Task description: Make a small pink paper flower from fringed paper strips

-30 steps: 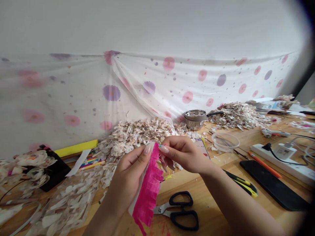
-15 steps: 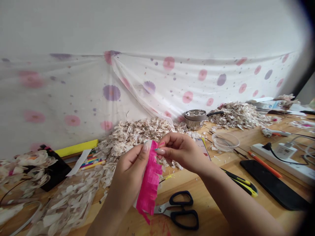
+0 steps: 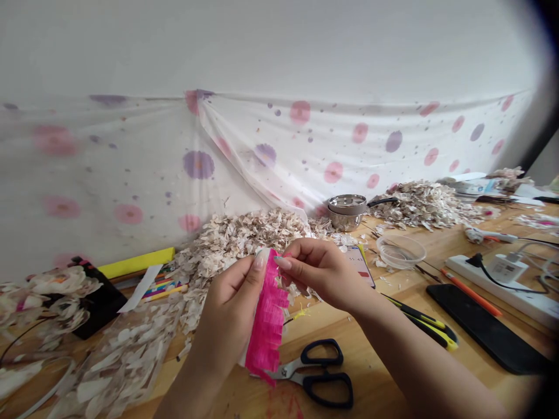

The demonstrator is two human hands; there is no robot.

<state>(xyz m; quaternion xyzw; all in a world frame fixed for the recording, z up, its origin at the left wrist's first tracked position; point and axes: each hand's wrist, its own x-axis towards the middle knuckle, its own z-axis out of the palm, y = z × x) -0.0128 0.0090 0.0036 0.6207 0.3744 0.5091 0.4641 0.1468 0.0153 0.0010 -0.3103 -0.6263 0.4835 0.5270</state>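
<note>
My left hand (image 3: 238, 297) is closed on a strip of bright pink crepe paper (image 3: 266, 326), thumb on its pale edge near the top. The strip hangs down lengthwise, its right edge cut into a fringe. My right hand (image 3: 317, 270) pinches at the fringe near the upper end, thumb against fingers, a bit of pink showing between them. Below the strip lie scissors (image 3: 323, 372) with dark handles, their blades partly hidden behind the paper. A thin stem with yellow threads (image 3: 301, 312) lies just past the strip.
Behind my hands spreads a heap of pale dried petals (image 3: 244, 233); another pile (image 3: 428, 203) is farther right. Metal bowls (image 3: 347, 212), a clear plastic dish (image 3: 400, 251), a yellow-black cutter (image 3: 425, 323), a black phone (image 3: 484, 329) and a power strip (image 3: 506, 291) occupy the right. Paper flowers (image 3: 61, 291) stand left.
My right hand has shifted slightly at the strip's upper fringe. The strip's lower end has swung a little to the right. My left hand stays nearly in place.
</note>
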